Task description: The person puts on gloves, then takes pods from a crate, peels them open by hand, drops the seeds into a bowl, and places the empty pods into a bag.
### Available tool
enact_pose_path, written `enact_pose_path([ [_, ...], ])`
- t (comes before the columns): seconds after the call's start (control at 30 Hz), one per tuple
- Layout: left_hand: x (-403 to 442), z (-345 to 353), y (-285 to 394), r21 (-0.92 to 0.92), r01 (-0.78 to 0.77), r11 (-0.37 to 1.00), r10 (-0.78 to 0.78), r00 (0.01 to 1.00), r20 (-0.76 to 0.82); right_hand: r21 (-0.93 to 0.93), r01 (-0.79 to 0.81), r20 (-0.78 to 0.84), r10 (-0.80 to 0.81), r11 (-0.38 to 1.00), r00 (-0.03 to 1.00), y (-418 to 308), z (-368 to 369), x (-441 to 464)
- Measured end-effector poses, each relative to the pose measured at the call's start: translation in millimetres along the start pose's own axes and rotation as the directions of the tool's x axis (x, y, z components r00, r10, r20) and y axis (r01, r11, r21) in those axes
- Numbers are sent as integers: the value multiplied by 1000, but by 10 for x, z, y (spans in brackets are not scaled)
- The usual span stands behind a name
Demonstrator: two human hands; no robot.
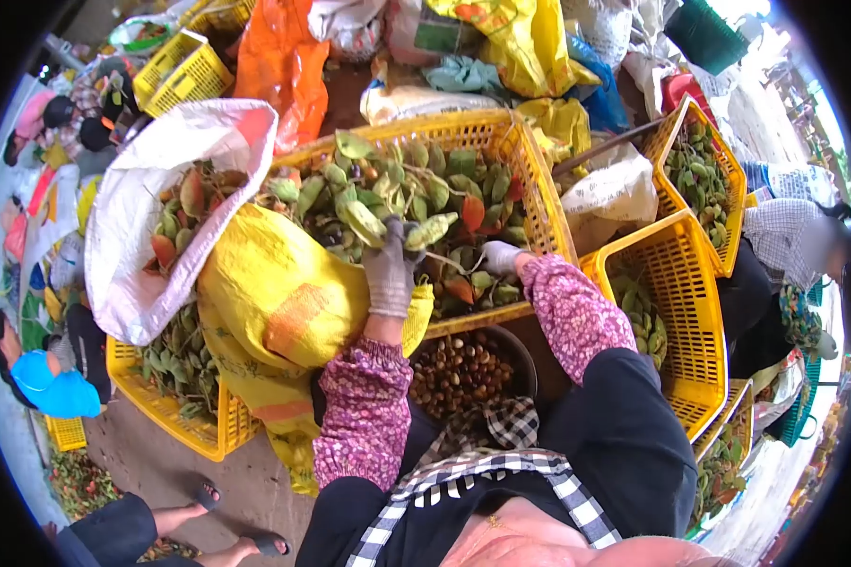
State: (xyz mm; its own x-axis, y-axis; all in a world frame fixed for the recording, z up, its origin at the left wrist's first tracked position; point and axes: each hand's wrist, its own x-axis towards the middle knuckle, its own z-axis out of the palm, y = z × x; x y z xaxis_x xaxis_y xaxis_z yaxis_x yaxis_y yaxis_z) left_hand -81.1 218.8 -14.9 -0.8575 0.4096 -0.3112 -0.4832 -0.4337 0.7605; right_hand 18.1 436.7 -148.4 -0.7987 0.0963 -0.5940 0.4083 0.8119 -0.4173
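My left hand (389,272), in a grey glove with dark fingertips, is closed on a pale green pod (432,231) above a yellow crate (539,180) heaped with green and reddish pods. Another long green pod (362,224) lies against its fingertips. My right hand (504,257), gloved in light grey, is curled at the crate's right side among the pods; what its fingers hold is hidden. Below the crate, between my legs, sits a dark bowl (531,364) of brown nut-like seeds (459,371).
A yellow sack (284,274) and an open white sack (123,246) of pods stand left. Another yellow crate (686,321) with pods is at my right. Other people sit around, including a person in blue (57,378). A person's sandalled feet (208,496) show lower left.
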Motion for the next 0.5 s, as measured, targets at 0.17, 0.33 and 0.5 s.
enact_pose_path([
  [0.17, 33, -128, -8, -229, 108, 967, -76, 987, 144, 244, 77, -509, 60, 967, 859, -104, -614, -685],
  [0.33, -42, -45, 56, -59, 63, 996, -53, 986, 157, 394, 339, -268, -246, 854, 931, -924, -671, -1823],
  [0.5, -283, -90, -13, -117, -59, 991, 91, 951, 294, 403, 381, -412, -207, 832, 887, -991, 670, -1826],
])
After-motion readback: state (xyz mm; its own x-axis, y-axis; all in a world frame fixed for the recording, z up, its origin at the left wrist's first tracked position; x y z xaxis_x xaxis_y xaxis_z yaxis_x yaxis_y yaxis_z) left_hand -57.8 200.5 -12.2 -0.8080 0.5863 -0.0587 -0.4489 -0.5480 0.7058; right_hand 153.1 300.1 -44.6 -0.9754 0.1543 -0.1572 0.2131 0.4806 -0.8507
